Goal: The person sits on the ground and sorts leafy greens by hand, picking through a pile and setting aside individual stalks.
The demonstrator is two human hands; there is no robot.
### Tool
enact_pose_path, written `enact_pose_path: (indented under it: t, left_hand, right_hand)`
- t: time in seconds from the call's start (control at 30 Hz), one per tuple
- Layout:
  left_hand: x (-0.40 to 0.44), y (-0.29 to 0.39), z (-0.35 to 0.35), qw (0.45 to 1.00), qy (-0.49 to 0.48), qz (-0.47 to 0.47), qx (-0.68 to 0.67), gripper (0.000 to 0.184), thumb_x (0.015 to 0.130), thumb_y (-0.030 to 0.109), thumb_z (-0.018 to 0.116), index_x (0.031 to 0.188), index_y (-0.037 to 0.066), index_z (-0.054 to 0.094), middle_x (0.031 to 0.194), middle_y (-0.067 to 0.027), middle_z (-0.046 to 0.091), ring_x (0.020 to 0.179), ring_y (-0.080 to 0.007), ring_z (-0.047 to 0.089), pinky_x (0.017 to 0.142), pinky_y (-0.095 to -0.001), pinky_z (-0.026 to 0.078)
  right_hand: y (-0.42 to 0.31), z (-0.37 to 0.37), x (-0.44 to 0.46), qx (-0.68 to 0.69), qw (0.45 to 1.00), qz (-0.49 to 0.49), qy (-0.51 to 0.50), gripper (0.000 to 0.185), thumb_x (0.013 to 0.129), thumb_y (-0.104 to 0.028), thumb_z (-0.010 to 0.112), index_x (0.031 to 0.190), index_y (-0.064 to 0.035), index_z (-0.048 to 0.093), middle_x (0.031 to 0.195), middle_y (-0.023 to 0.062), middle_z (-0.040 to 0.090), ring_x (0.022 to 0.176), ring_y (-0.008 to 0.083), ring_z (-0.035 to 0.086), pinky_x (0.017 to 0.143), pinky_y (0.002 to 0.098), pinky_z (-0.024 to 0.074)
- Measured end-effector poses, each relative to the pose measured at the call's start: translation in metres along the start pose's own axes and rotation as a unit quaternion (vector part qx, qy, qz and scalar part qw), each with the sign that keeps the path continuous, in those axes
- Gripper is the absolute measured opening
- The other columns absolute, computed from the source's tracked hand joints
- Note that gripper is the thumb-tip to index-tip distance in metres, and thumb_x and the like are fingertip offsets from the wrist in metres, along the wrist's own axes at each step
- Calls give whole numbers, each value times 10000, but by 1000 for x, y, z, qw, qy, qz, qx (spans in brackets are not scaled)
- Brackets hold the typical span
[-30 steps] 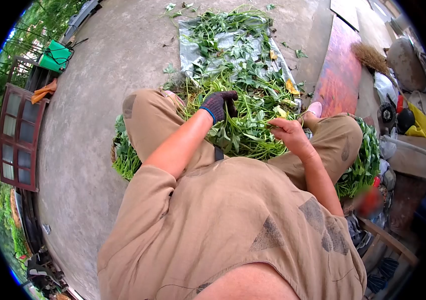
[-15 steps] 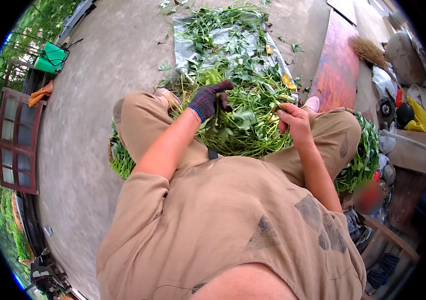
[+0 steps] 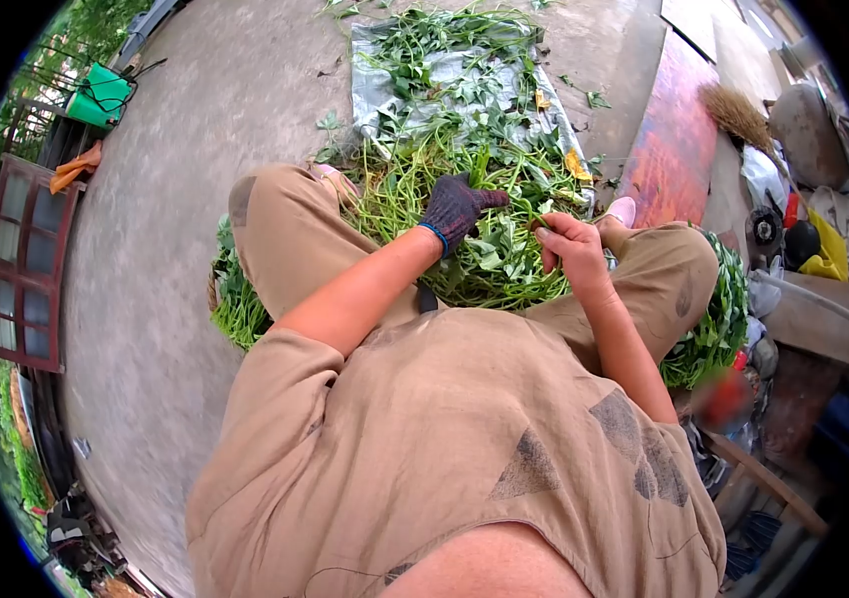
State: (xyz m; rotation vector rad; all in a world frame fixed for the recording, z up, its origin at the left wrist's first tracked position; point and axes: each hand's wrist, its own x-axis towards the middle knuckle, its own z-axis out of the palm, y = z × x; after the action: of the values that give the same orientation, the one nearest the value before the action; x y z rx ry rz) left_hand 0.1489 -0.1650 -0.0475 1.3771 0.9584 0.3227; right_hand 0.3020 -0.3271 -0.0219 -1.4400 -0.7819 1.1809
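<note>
Leafy stems [image 3: 500, 284]: heaped at twelve o'clock
Left hand [image 3: 458, 210]: gloved, shifted toward three o'clock; grip unclear
Right hand [image 3: 578, 257]: one o'clock, pinching a sprig [image 3: 534, 224]
Gap: narrower, apparently bringing both to one spot

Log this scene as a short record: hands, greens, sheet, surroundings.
left hand: dark glove, blue cuff, over the greens; hold unclear
right hand: bare, at the greens; hold unclear
greens: heaped between the legs, scattered on the sheet
sheet: silvery, spread on the floor
leafy bundles: one outside each leg
broom: off to the right
</note>
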Motion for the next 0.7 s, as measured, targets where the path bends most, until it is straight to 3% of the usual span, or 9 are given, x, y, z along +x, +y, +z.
enact_pose_path:
  t: [0.17,0.23,0.3,0.33,0.4,0.47,0.57,0.63,0.7]
  left_hand:
    - [7,-10,2,994,75,0,-81,368,741,281,788,832,-54,666,669,-89,627,490,-155,551,411,-324,442]
    - [38,-49,-20,989,90,97,71,322,751,261,781,801,-38,672,675,-88,625,468,-165,528,397,-349,442]
    - [48,-49,-40,985,166,7,-43,274,766,242,769,758,-15,673,665,-89,613,439,-185,497,377,-392,441]
    - [48,-35,-48,938,225,-132,-227,254,775,232,760,730,0,670,652,-90,603,420,-201,478,365,-422,441]
    - [55,-38,-54,941,194,-111,-256,273,778,234,759,669,13,640,596,-88,563,395,-227,439,344,-454,424]
    - [63,-55,-69,950,164,-155,-214,256,778,229,756,667,22,656,594,-97,583,409,-225,460,384,-436,441]
    - [76,-75,-71,962,203,-129,-132,282,758,280,748,677,20,673,626,-131,619,482,-249,530,496,-418,476]
    - [91,-100,-85,951,229,-21,208,299,732,321,738,695,30,681,670,-133,647,554,-259,566,580,-394,478]
    - [93,-98,-116,901,169,-43,398,347,695,388,710,764,49,689,781,-138,685,659,-274,608,681,-371,467]
  right_hand:
    - [-3,3,-5,-6,1000,8,1,156,886,-93,595,973,23,651,571,-29,517,428,36,421,410,199,320]
    - [-8,0,-7,22,1000,-2,9,154,884,-92,599,967,28,649,564,-29,506,425,36,418,401,204,319]
    - [-11,-5,-7,28,999,-12,34,151,881,-88,608,950,42,644,558,-28,488,420,36,409,383,211,315]
    - [-11,-7,-5,19,999,-14,35,150,879,-89,612,942,43,644,560,-28,489,419,36,409,381,212,312]
    - [-8,-9,-6,4,999,-15,44,148,876,-90,619,927,46,645,562,-27,492,419,35,409,378,214,307]
    - [-8,-5,-7,22,998,-25,47,139,859,-100,646,888,36,656,557,-36,496,422,30,410,381,215,296]
    - [-8,5,-6,-12,997,-44,57,129,855,-102,650,872,25,664,553,-42,494,425,25,407,383,215,289]
    - [-7,11,-6,-19,996,-50,66,120,860,-98,640,874,19,668,553,-44,494,427,22,403,382,213,285]
    - [-13,8,-7,-3,994,-55,99,114,865,-94,628,877,12,669,553,-42,494,428,22,399,382,210,284]
